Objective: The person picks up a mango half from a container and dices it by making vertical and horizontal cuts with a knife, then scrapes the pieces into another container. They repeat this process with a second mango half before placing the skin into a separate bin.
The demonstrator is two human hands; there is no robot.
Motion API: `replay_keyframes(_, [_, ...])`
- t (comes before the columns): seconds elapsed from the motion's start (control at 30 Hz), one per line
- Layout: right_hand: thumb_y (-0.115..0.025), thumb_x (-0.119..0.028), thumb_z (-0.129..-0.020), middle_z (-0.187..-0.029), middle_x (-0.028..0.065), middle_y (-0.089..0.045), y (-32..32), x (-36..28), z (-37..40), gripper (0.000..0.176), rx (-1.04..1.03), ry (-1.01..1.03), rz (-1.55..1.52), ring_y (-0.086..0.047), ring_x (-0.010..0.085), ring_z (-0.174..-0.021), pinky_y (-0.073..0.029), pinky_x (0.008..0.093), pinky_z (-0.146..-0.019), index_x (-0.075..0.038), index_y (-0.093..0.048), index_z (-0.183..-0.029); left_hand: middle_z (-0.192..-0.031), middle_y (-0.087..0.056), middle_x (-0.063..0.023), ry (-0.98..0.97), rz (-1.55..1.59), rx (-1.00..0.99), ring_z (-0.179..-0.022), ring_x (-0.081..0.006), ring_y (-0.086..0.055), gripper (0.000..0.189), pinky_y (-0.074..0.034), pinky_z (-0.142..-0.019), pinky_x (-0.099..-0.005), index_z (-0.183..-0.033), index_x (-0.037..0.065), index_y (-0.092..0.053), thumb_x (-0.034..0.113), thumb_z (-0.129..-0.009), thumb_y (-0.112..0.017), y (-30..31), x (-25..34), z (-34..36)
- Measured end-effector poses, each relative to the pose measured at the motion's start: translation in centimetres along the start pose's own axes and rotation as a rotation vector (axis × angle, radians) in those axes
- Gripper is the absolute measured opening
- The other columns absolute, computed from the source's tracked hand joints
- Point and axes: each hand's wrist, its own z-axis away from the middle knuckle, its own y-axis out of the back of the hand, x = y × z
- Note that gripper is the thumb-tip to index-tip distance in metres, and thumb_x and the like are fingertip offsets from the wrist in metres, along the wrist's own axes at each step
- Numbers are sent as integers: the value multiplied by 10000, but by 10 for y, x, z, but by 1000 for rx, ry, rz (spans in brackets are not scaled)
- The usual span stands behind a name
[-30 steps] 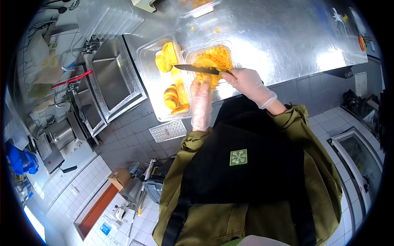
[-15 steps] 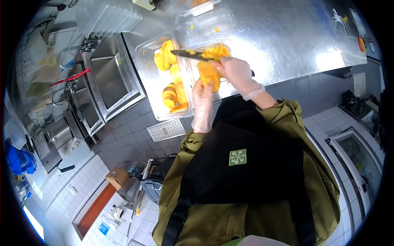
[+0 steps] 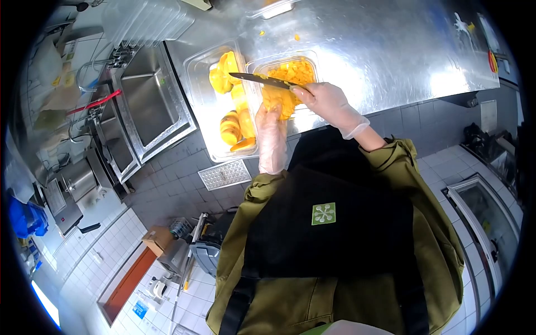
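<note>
My left hand (image 3: 272,137), in a clear plastic glove, is closed around a peeled yellow mango (image 3: 281,104). The fruit's upper side looks scored or cut into bits. In my gloved right hand (image 3: 330,105) is a knife (image 3: 252,77) with a dark blade, lying across the mango and pointing left. Small mango pieces (image 3: 298,71) fill part of a clear tub (image 3: 315,60) just beyond my hands. To the left, a long clear container (image 3: 202,111) holds several larger peeled mangoes (image 3: 230,128).
The steel counter (image 3: 385,50) extends right, with a few mango scraps (image 3: 297,37) on it. A sink (image 3: 149,106) adjoins on the left. Stacked clear containers (image 3: 148,22) stand at the back left. Another clear container (image 3: 276,9) sits at the far edge.
The knife has moved slightly down and left across the mango, its blade now lying flatter over the fruit. More cut bits show on the mango. My right hand has shifted slightly right.
</note>
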Motion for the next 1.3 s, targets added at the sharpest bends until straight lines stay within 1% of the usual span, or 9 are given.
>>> replay_keyframes(0.1, [-433, -465, -876, -640, 174, -578, 4, -2, -5, 498, 41, -39, -86, -583, 332, -622, -459, 396, -570, -26, -614, -728, -1172, -511, -86, 19, 28, -69, -1105, -197, -485, 436, -368, -972, -310, -1198, -9, -439, 153, -817, -578, 3, 0, 2])
replay_keyframes(0.2, [-442, -469, -873, -630, 184, -571, 14, -9, -2, 506, 67, -88, -275, -580, 331, -614, -453, 385, -561, -14, -614, -731, -1171, -512, -84, 1, 48, -51, -1103, -192, -487, 456, -375, -966, -308, -1197, -7, -438, 169, -807, -594, -2, 4, 4])
replay_keyframes(0.33, [-445, -481, -865, -626, 182, -569, 21, -14, 13, 526, -57, -82, -214, -570, 329, -600, -447, 383, -562, -6, -599, -699, -1168, -512, -78, -13, 58, -7, -1104, -186, -486, 468, -372, -967, -312, -1194, 0, -441, 176, -794, -611, -6, 11, 3])
replay_keyframes(0.63, [-430, -474, -872, -635, 177, -574, -3, -3, 8, 513, 71, 11, -116, -577, 335, -622, -455, 395, -574, -28, -600, -682, -1162, -497, -81, -25, 115, -46, -1109, -183, -468, 484, -345, -994, -307, -1199, 4, -419, 168, -789, -618, -1, 3, 1])
replay_keyframes(0.93, [-426, -477, -877, -647, 179, -575, -1, -15, -2, 511, 33, -1, -164, -570, 348, -617, -449, 400, -569, -20, -611, -741, -1165, -493, -90, -31, 127, -46, -1114, -197, -470, 499, -357, -991, -323, -1214, 11, -406, 140, -782, -620, -1, 2, 6])
replay_keyframes(1.03, [-444, -455, -882, -624, 168, -573, 4, -8, -8, 491, 83, -104, -212, -579, 298, -588, -451, 374, -573, -6, -615, -783, -1173, -499, -93, -15, 151, -50, -1113, -206, -477, 495, -371, -982, -343, -1215, 11, -414, 140, -785, -622, -1, 5, 10])
replay_keyframes(1.13, [-476, -439, -876, -652, 127, -593, 8, -8, 1, 470, -31, -236, -579, -576, 202, -605, -456, 320, -609, 6, -627, -854, -1186, -498, -92, -47, 184, -13, -1116, -209, -479, 487, -376, -976, -350, -1216, 13, -423, 164, -799, -625, -2, 5, 8])
replay_keyframes(1.23, [-544, -389, -854, -719, 89, -613, 7, -12, 7, 434, -47, -214, -743, -555, 125, -674, -450, 266, -650, 30, -620, -935, -1193, -497, -85, -66, 147, -17, -1112, -196, -478, 466, -374, -969, -323, -1211, 16, -434, 183, -819, -620, -4, 3, 6])
replay_keyframes(1.3, [-579, -349, -840, -768, 78, -623, 1, -14, 9, 414, -44, -161, -852, -552, 112, -711, -446, 251, -668, 39, -608, -981, -1185, -504, -79, -86, 40, -63, -1101, -182, -481, 453, -375, -959, -298, -1209, 14, -438, 191, -832, -616, -5, -1, 3])
